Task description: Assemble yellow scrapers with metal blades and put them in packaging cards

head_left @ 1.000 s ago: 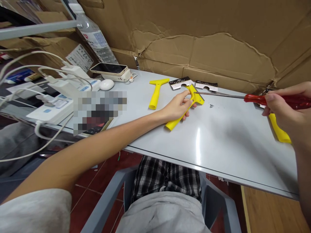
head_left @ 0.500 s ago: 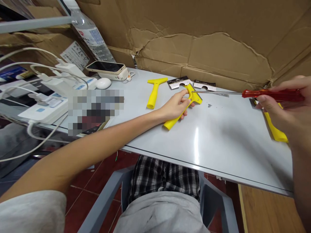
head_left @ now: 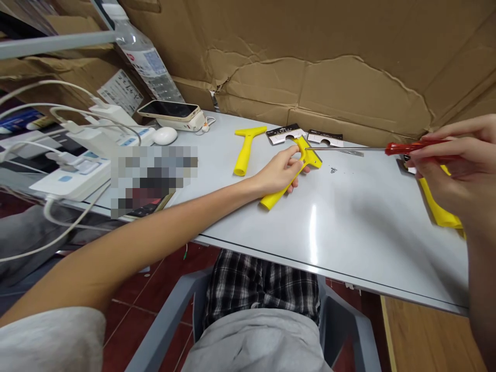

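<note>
My left hand (head_left: 282, 169) is closed around a yellow scraper (head_left: 274, 198), its wide head pointing away from me and its hollow handle end towards me. In my right hand (head_left: 461, 165) is a screwdriver (head_left: 401, 149) with a red handle, its long shaft lying level and pointing left. The tip meets the scraper's head, near my left fingers. Another yellow scraper (head_left: 245, 152) lies to the left of my left hand. Partly covered by my right hand are more yellow scraper parts (head_left: 437, 206). A little pile of small dark screws (head_left: 333, 170) lies right of the held scraper.
Two black-and-white blade packets (head_left: 285, 135) lie at the table's back, before a cardboard sheet (head_left: 329, 46). To the left are a phone (head_left: 169, 107), a white mouse (head_left: 165, 135), a plastic bottle (head_left: 149, 64) and a power strip (head_left: 73, 181) with cables. A pixelated patch hides part of the table.
The fingers of my right hand have shifted and opened out along the screwdriver handle. My left hand and the scraper stay in place.
</note>
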`<state>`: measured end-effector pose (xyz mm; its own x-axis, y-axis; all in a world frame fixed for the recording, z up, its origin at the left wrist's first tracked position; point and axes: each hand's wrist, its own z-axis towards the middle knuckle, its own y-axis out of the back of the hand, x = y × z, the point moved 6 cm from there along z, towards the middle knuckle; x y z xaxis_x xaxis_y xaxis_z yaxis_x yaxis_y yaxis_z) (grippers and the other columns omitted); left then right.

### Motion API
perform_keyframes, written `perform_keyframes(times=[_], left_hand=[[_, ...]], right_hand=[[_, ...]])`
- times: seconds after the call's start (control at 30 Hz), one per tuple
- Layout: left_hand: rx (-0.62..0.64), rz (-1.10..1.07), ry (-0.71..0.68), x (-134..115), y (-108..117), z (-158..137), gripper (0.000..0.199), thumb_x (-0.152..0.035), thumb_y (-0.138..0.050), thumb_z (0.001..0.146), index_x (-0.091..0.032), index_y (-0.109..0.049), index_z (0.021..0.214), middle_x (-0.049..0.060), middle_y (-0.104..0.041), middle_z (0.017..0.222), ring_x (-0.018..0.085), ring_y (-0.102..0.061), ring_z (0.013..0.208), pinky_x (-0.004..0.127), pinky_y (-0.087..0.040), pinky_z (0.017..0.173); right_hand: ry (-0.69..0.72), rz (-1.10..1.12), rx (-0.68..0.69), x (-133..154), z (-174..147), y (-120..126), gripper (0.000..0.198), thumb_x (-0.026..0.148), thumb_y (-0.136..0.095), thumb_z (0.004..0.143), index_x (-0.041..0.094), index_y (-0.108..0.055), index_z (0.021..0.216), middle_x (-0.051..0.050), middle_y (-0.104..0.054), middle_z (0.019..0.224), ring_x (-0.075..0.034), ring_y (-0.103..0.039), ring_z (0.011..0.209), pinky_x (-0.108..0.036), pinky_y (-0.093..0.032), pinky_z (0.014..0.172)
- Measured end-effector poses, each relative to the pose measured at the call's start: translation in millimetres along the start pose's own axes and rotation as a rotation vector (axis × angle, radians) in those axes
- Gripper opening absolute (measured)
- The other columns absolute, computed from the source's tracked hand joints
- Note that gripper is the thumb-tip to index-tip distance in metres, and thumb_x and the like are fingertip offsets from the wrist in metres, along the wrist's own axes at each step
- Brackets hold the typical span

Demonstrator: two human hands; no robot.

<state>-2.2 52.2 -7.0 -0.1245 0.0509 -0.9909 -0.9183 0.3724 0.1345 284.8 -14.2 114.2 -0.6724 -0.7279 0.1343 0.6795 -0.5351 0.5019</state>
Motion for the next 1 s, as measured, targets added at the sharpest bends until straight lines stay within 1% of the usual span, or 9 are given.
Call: perform_keyframes(times=[0.13, 0.23, 0.43, 0.53, 0.6, 0.67, 0.8, 0.9, 1.0], left_hand=[[-0.010, -0.017, 0.006, 0, 1, 0, 0.022, -0.023, -0.054, 0.110, -0.019, -0.057, 0.131, 0.013, -0.076, 0.118, 0.006, -0.058, 0.053, 0.021, -0.047, 0.046], [-0.016, -0.024, 0.009, 1, 1, 0, 0.022, -0.022, -0.053, 0.110, -0.019, -0.056, 0.132, 0.013, -0.076, 0.115, 0.006, -0.058, 0.053, 0.020, -0.047, 0.045], [0.005, -0.014, 0.002, 0, -1, 1, 0.023, -0.019, -0.051, 0.110, -0.019, -0.057, 0.133, 0.013, -0.076, 0.116, 0.006, -0.058, 0.053, 0.021, -0.047, 0.045], [0.012, 0.000, 0.014, -1, -2, 0, 0.028, -0.015, -0.045, 0.111, -0.017, -0.056, 0.137, 0.014, -0.075, 0.119, 0.006, -0.058, 0.054, 0.021, -0.048, 0.046], [0.016, 0.006, 0.006, -2, -2, -1, 0.030, -0.014, -0.044, 0.111, -0.016, -0.056, 0.138, 0.014, -0.075, 0.120, 0.006, -0.057, 0.053, 0.022, -0.048, 0.046], [0.024, 0.007, -0.007, -3, -2, -1, 0.029, -0.015, -0.047, 0.110, -0.016, -0.057, 0.137, 0.014, -0.075, 0.120, 0.006, -0.058, 0.054, 0.023, -0.048, 0.046], [0.023, -0.003, -0.009, -3, -2, -1, 0.028, -0.018, -0.055, 0.109, -0.017, -0.059, 0.136, 0.014, -0.076, 0.120, 0.006, -0.058, 0.054, 0.021, -0.047, 0.047], [0.007, -0.007, 0.024, -2, -2, -2, 0.029, -0.018, -0.054, 0.109, -0.018, -0.058, 0.138, 0.014, -0.076, 0.120, 0.006, -0.058, 0.052, 0.022, -0.047, 0.046], [0.001, -0.013, 0.044, -1, -1, -2, 0.030, -0.017, -0.051, 0.109, -0.018, -0.058, 0.138, 0.013, -0.076, 0.119, 0.006, -0.058, 0.053, 0.023, -0.048, 0.046]], right_hand=[[-0.020, -0.061, 0.051, -5, -1, 0, 0.031, 0.031, -0.085, 0.078, 0.027, -0.084, 0.109, -0.002, -0.074, 0.105, -0.004, -0.066, 0.073, -0.017, -0.053, 0.061], [-0.144, -0.151, 0.077, -16, -6, 3, 0.043, 0.044, -0.082, 0.083, 0.025, -0.081, 0.121, -0.002, -0.072, 0.084, -0.004, -0.065, 0.066, -0.015, -0.045, 0.057], [-0.211, -0.080, -0.028, -25, -12, 6, 0.035, 0.046, -0.069, 0.092, 0.013, -0.072, 0.104, -0.001, -0.061, 0.064, -0.007, -0.060, 0.052, -0.015, -0.038, 0.045], [-0.141, 0.023, -0.037, -17, -7, 2, 0.029, 0.036, -0.077, 0.084, 0.014, -0.071, 0.102, -0.006, -0.070, 0.085, -0.010, -0.067, 0.064, -0.019, -0.049, 0.049], [-0.044, 0.090, -0.041, -7, -1, 0, 0.033, 0.031, -0.087, 0.073, 0.015, -0.074, 0.099, -0.009, -0.073, 0.107, -0.013, -0.072, 0.081, -0.022, -0.057, 0.057], [0.001, 0.185, -0.031, 0, 2, -2, 0.043, 0.032, -0.091, 0.070, 0.020, -0.078, 0.109, -0.009, -0.072, 0.119, -0.015, -0.073, 0.090, -0.025, -0.062, 0.063], [-0.187, 0.241, 0.005, -8, -3, -3, 0.055, 0.055, -0.059, 0.101, 0.033, -0.060, 0.152, -0.008, -0.073, 0.120, -0.014, -0.076, 0.084, -0.026, -0.062, 0.061], [-0.332, -0.058, 0.021, -20, -11, 5, 0.053, 0.054, -0.040, 0.110, 0.020, -0.077, 0.127, -0.008, -0.074, 0.089, -0.009, -0.069, 0.067, -0.018, -0.052, 0.057], [-0.311, -0.218, 0.040, -20, -12, 12, 0.039, 0.041, -0.054, 0.103, 0.015, -0.082, 0.099, -0.006, -0.068, 0.070, -0.005, -0.062, 0.059, -0.015, -0.042, 0.054]])
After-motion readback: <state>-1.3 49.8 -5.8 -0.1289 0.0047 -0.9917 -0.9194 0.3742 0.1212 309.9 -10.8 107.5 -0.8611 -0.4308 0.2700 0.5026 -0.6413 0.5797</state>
